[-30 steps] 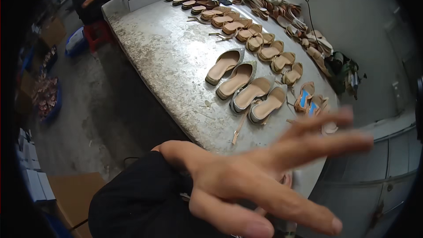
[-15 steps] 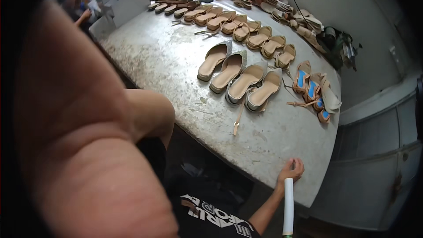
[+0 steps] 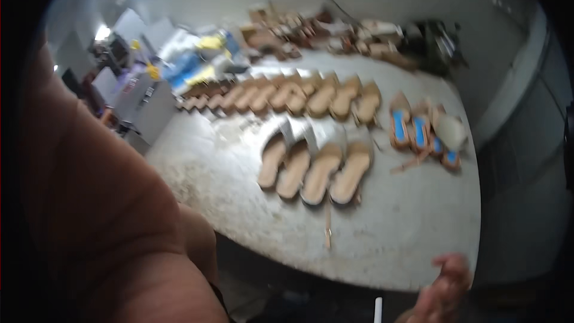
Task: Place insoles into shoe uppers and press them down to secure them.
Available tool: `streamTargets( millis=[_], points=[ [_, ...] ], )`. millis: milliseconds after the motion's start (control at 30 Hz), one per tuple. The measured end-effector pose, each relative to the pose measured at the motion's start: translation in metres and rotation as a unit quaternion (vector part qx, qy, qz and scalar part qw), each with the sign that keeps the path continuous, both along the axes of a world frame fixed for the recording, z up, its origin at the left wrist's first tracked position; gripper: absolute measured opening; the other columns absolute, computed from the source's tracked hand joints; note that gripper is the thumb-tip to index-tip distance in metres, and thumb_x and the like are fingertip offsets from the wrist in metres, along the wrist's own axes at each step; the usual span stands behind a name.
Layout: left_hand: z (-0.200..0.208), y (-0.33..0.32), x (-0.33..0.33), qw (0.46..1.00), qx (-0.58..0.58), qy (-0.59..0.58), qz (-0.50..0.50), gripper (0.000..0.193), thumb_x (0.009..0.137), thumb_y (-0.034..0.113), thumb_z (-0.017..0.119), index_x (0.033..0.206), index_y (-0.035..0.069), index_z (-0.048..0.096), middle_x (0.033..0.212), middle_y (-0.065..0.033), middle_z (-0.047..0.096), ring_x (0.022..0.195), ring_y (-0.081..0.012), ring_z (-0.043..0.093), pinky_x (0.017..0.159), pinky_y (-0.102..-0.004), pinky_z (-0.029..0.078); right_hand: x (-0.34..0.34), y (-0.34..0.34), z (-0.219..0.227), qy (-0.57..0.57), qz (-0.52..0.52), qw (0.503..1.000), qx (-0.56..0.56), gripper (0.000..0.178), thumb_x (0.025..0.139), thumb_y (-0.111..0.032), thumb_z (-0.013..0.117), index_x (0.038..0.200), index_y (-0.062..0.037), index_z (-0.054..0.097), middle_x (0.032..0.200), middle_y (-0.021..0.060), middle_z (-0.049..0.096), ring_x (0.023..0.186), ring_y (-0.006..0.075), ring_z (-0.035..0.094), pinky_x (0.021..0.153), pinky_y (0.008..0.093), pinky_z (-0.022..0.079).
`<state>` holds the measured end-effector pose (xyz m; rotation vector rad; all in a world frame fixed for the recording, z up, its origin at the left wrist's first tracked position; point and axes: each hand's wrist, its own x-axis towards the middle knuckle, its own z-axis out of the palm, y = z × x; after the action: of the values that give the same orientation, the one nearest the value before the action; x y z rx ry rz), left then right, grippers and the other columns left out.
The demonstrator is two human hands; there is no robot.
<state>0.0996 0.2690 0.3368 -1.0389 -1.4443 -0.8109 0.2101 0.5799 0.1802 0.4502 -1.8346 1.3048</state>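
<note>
My left hand [image 3: 107, 191] and wrist rise very close in front at the left, large and creased; the fingers are hidden, and my bent arm shows behind. At the lower right, my right hand [image 3: 447, 284] is by the table's near edge, blurred by motion; its fingers look apart, with nothing seen in them. Several silver pointed flat shoes [image 3: 317, 176] with beige insoles stand side by side mid-table, touched by neither hand. A thin tan strap [image 3: 327, 233] with a buckle lies in front of them.
Behind runs a row of tan shoes [image 3: 323, 100]. To the right lie tan sandals [image 3: 420, 131] with blue patches. Shoe parts [image 3: 293, 36] are heaped along the wall. Grey bins [image 3: 149, 107] stand beyond the table [image 3: 412, 227] on the left. A white tube [image 3: 378, 311] shows at the bottom.
The view has tilted up, so the table and shoes sit lower and lamps show at the upper left. My right hand has moved right and toward me. My left arm stays raised.
</note>
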Motion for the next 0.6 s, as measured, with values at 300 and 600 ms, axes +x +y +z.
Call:
streamTargets(
  millis=[300,600],
  points=[
    [-0.092,0.017,-0.009,0.992,0.002,-0.124,-0.020,0.060,0.098,0.030,0.065,0.145,0.006,0.038,0.141,-0.0224,0.042,0.132,-0.0405,0.049,0.116,-0.0601,0.031,-0.026,-0.019,0.037,0.064,0.439,0.896,-0.019,0.024,0.086,-0.027,0.080,0.107,-0.0236,0.069,0.118,0.0137,0.067,0.114,0.0429,0.059,0.090,0.0477,0.052],
    [-0.119,0.041,-0.004,0.983,-0.001,-0.181,-0.037,0.061,0.099,0.031,0.064,0.147,0.004,0.038,0.143,-0.0254,0.043,0.131,-0.0414,0.052,0.113,-0.0595,0.035,-0.029,0.021,0.030,-0.012,0.194,0.981,-0.015,0.046,0.094,-0.019,0.061,0.136,-0.0029,0.053,0.123,0.0248,0.062,0.117,0.0372,0.059,0.100,0.0476,0.047]
  ],
)
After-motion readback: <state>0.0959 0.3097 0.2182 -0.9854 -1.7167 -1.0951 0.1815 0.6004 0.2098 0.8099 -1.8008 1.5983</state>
